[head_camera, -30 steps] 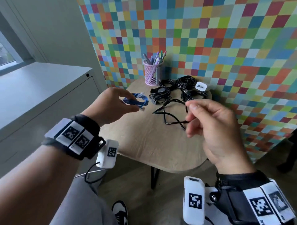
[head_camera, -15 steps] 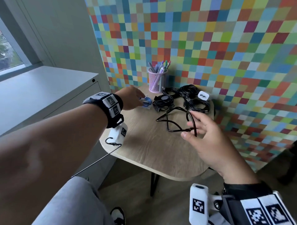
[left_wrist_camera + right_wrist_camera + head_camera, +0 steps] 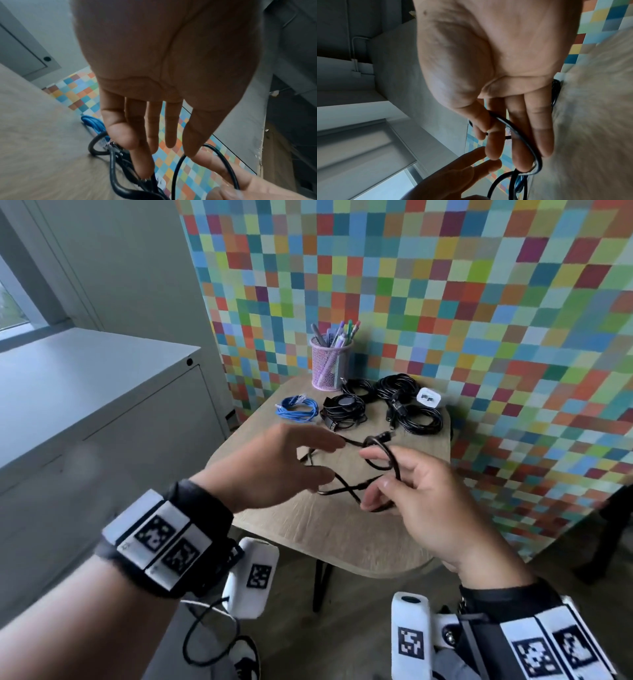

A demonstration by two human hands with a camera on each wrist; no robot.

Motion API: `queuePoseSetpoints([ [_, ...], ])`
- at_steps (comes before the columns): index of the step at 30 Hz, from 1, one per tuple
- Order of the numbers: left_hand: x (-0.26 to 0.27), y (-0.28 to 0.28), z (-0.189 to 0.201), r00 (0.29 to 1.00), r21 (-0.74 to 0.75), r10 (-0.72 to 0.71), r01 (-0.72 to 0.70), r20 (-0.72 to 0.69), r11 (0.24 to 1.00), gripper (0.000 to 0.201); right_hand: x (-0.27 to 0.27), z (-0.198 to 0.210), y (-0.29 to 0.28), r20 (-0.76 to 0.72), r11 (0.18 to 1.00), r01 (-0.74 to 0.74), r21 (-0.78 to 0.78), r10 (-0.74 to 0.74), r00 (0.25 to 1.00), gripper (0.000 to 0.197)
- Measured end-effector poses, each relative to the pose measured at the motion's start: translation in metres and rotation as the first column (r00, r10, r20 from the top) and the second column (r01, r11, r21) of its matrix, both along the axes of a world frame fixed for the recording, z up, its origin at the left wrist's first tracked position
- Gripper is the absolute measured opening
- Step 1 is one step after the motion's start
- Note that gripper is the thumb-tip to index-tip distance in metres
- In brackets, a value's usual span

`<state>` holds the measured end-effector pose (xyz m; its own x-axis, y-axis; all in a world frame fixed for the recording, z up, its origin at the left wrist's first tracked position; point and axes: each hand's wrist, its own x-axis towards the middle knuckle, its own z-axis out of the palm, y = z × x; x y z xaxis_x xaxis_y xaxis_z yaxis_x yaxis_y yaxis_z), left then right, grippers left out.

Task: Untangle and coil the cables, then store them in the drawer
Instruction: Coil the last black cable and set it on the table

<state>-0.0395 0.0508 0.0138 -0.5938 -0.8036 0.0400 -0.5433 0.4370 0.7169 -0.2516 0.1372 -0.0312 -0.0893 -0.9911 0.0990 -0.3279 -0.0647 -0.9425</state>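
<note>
A loose black cable (image 3: pixel 346 486) lies in loops on the small wooden table (image 3: pixel 342 542). My right hand (image 3: pixel 376 474) holds one raised loop of it, pinched between thumb and fingers; the right wrist view shows the black cable (image 3: pixel 522 135) running across the fingers. My left hand (image 3: pixel 329 458) reaches in from the left with fingers straight, their tips beside the cable and holding nothing. In the left wrist view the black cable (image 3: pixel 113 162) sits just under those fingers. A coiled blue cable (image 3: pixel 298 409) rests at the table's back left.
Several black coiled cables (image 3: pixel 342 409) (image 3: pixel 419 421) and a white charger (image 3: pixel 428 398) sit along the table's back edge. A pink mesh pen cup (image 3: pixel 330 361) stands behind them. A grey cabinet (image 3: pixel 102 405) stands to the left; a chequered wall is behind.
My left hand set the blue coil down at the table's back left, let go and came back to the black cable. My right hand has raised a loop of that cable.
</note>
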Motion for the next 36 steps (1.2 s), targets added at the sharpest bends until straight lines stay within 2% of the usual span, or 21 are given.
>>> queuePoseSetpoints([
  [5, 0.014, 0.012, -0.014, 0.988, 0.102, 0.106, -0.095, -0.109, 0.990, 0.025, 0.011, 0.000, 0.005, 0.012, 0.987, -0.157, -0.036, 0.158, 0.987, 0.035],
  [7, 0.019, 0.017, -0.016, 0.984, 0.080, 0.138, -0.129, -0.112, 0.988, 0.016, 0.012, 0.002, 0.006, 0.068, 0.985, -0.167, -0.054, 0.170, 0.983, 0.024],
  [10, 0.025, 0.016, -0.017, 0.965, 0.052, 0.207, -0.201, -0.161, 0.978, 0.012, 0.015, 0.006, 0.005, 0.151, 0.996, -0.081, -0.039, 0.086, 0.985, 0.052],
  [12, 0.028, 0.010, -0.020, 0.958, -0.027, 0.270, -0.274, -0.097, 0.961, 0.015, 0.016, 0.005, 0.001, 0.099, 1.000, -0.016, 0.017, 0.015, 0.995, 0.056],
  [13, 0.030, 0.007, -0.023, 0.951, -0.068, 0.307, -0.309, -0.042, 0.949, 0.014, 0.018, 0.005, -0.002, 0.045, 0.999, 0.009, 0.049, -0.011, 0.999, 0.051],
  [15, 0.034, 0.001, -0.029, 0.927, -0.086, 0.369, -0.363, 0.061, 0.928, 0.008, 0.023, 0.003, -0.007, -0.011, 0.995, 0.023, 0.092, -0.022, 1.000, 0.026],
  [17, 0.036, -0.003, -0.034, 0.921, -0.020, 0.374, -0.374, 0.107, 0.927, 0.018, 0.031, 0.002, -0.009, -0.021, 0.994, -0.015, 0.110, 0.018, 1.000, 0.012],
  [19, 0.034, -0.004, -0.037, 0.940, 0.030, 0.336, -0.338, 0.068, 0.941, 0.029, 0.039, 0.000, -0.010, -0.068, 0.993, -0.064, 0.099, 0.071, 0.995, 0.013],
  [22, 0.030, 0.002, -0.039, 0.946, 0.006, 0.321, -0.321, 0.050, 0.947, 0.032, 0.046, -0.002, -0.009, -0.135, 0.991, -0.096, 0.093, 0.108, 0.985, 0.028],
  [28, 0.036, 0.000, -0.041, 0.913, 0.094, 0.402, -0.395, -0.072, 0.914, 0.042, 0.046, 0.006, -0.005, 0.039, 0.985, -0.136, 0.110, 0.133, 0.990, 0.026],
  [31, 0.038, 0.001, -0.039, 0.911, 0.072, 0.399, -0.394, -0.101, 0.916, 0.043, 0.046, 0.004, -0.004, 0.038, 0.983, -0.161, 0.083, 0.159, 0.987, 0.021],
  [34, 0.039, 0.004, -0.034, 0.887, 0.079, 0.406, -0.398, -0.221, 0.914, 0.038, 0.045, 0.002, -0.004, 0.000, 0.997, -0.066, -0.037, 0.066, 0.998, 0.012],
  [36, 0.038, 0.007, -0.031, 0.866, 0.084, 0.378, -0.371, -0.328, 0.925, 0.033, 0.041, -0.002, -0.007, 0.043, 0.988, 0.099, -0.117, -0.095, 0.995, 0.017],
])
